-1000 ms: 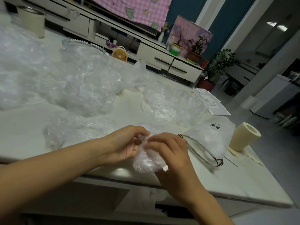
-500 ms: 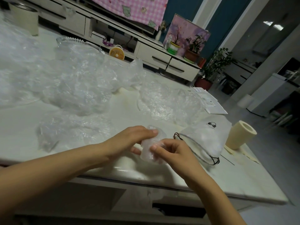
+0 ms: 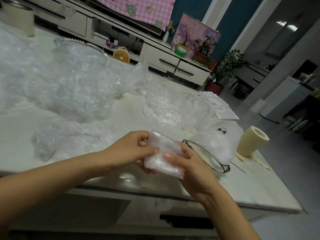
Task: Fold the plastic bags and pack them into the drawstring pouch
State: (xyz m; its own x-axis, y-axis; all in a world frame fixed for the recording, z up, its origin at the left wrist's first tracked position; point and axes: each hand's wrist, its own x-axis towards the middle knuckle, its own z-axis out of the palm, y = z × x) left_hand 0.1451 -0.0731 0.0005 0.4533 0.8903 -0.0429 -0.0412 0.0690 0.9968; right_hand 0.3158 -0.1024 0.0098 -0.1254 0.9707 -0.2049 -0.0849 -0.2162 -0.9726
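Observation:
A folded clear plastic bag (image 3: 162,153) is held just above the front of the white table (image 3: 124,108). My left hand (image 3: 133,149) grips its left side, thumb on top. My right hand (image 3: 188,163) holds its right side, thumb pressing the front face. Right beside my right hand lies the translucent drawstring pouch (image 3: 218,146) with a black cord and a small black logo, its mouth facing my hands and pale stuff inside it. Loose crumpled plastic bags lie on the table: one at front left (image 3: 69,135), one in the middle (image 3: 173,106), a large heap (image 3: 65,85) at the back left.
A cream roll of tape (image 3: 252,142) stands right of the pouch on paper strips. Printed papers (image 3: 220,106) lie at the table's right edge. A glass dish (image 3: 81,45) and a cream canister (image 3: 20,18) sit at the back. Beyond are a TV cabinet, small yellow fan and potted plants.
The bag was a small crumpled wad pinched between both hands; now it is a flatter, longer folded packet held at both sides, slightly nearer the pouch.

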